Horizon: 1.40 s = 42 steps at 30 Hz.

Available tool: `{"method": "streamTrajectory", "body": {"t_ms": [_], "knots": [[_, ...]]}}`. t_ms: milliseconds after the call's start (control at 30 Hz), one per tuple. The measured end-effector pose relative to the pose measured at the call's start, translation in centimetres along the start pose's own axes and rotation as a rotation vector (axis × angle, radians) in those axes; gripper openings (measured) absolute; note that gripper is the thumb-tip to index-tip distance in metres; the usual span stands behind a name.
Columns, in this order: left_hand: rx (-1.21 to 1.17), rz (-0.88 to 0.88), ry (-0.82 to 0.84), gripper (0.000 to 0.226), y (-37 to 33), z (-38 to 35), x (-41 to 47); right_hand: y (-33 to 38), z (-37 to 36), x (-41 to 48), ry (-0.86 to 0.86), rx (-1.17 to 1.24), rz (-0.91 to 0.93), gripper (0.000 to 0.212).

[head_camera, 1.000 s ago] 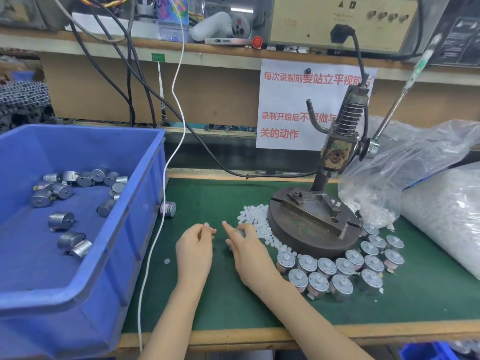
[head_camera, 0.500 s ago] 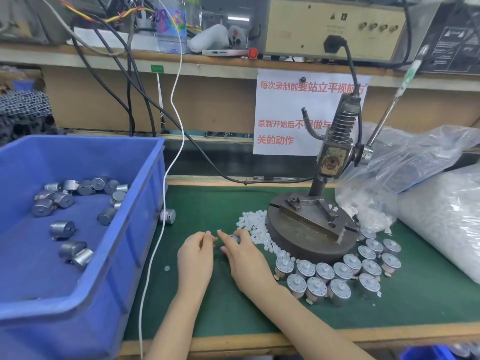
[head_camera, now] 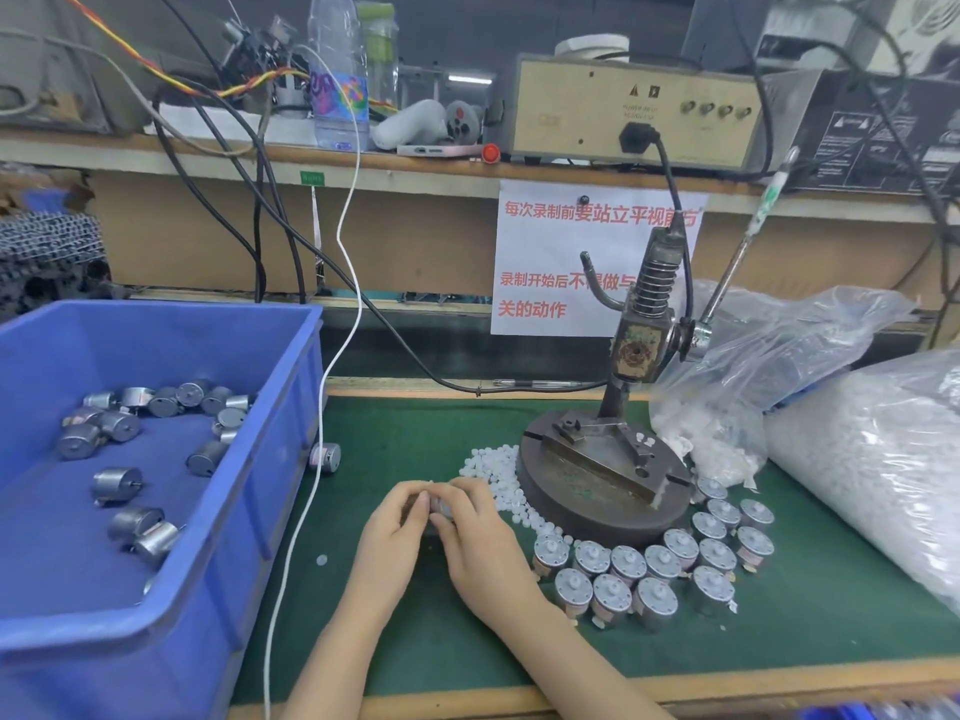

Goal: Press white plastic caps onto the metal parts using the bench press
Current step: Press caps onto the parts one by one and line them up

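My left hand (head_camera: 395, 535) and right hand (head_camera: 485, 537) pinch one metal part (head_camera: 440, 506); I'd seat one of the white caps (head_camera: 496, 467) squarely before pressing.

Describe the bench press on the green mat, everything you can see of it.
The dark, worn metal bench press stands upright on the green mat: a heavy round base carrying a rectangular plate, a column, a coiled spring on top, and a slim lever angled up to the right. Loose white plastic caps heap against its left edge; silver metal parts cluster round its front right.
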<state>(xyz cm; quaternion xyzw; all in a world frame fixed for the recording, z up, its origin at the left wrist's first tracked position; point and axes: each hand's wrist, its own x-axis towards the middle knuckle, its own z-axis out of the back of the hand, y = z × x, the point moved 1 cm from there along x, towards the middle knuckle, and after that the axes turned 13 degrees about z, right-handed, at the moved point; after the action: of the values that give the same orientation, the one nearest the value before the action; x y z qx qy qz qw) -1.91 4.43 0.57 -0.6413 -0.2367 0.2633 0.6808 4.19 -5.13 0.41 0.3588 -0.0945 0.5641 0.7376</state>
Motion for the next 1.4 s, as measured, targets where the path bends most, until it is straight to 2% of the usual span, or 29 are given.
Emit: {"method": "streamTrajectory", "body": {"t_ms": [200,433,767,1000,1167,1400], "knots": [[0.007,0.024,-0.04,0.023,0.2,0.1,0.0,-0.1,0.1,0.1,0.061,0.008,-0.045,0.038],[-0.083,0.009,-0.074,0.029,0.0,0.4,-0.1,0.1,0.0,-0.4,0.104,0.078,-0.048,0.06],[-0.263,0.115,-0.042,0.027,0.5,0.8,0.2,-0.4,-0.2,-0.1,0.091,-0.012,-0.113,0.038],[-0.298,0.129,0.008,0.03,0.1,0.7,0.0,-0.4,-0.2,-0.3,0.087,-0.209,-0.069,0.045],[-0.234,0.143,-0.035,0.03,0.4,0.8,0.0,0.1,1.3,0.2,-0.027,-0.242,-0.061,0.042],[-0.064,0.112,-0.082,0.034,0.5,0.5,-0.1,-4.0,9.5,1.7,-0.249,-0.313,-0.23,0.034]]}}
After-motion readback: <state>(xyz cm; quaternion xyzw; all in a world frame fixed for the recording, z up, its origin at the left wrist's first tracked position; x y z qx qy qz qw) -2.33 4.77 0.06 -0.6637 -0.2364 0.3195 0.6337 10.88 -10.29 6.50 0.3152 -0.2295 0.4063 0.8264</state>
